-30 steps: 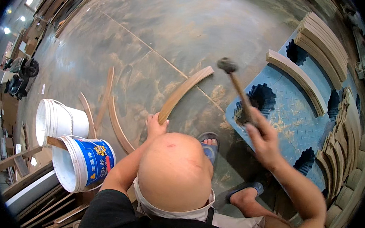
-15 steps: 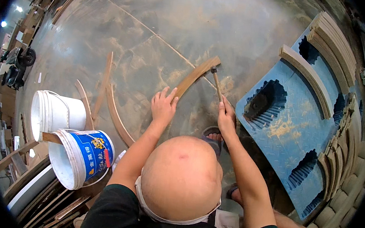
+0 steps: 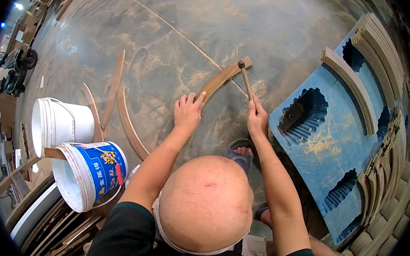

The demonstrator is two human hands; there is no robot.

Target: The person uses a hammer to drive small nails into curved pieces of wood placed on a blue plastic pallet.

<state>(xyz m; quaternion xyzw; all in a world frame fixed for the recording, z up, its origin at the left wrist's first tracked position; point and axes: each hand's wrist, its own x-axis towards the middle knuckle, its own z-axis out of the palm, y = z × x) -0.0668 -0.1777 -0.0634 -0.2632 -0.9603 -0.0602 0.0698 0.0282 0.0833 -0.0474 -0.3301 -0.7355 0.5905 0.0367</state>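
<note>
A curved wooden strip (image 3: 222,79) slants away from me above the concrete floor, its far end up and to the right. My left hand (image 3: 187,112) is closed on its near end, the thumb lying along the wood. In my right hand (image 3: 258,118) is the handle of a hammer (image 3: 246,83) with a small dark head. The hammer head overlaps the strip close to its far end; whether the two touch I cannot tell.
To the right, a blue plastic pallet (image 3: 303,160) bears stacks of curved wooden pieces (image 3: 381,60). Two white buckets (image 3: 77,125) stand at left, near loose curved strips (image 3: 130,124). Wood scraps (image 3: 62,227) lie at lower left. A sandalled foot (image 3: 241,152) is between my arms.
The hammer head has moved farther away from me, from beside the strip to over its far end. My right hand has risen slightly with it, and the left hand still grips the strip.
</note>
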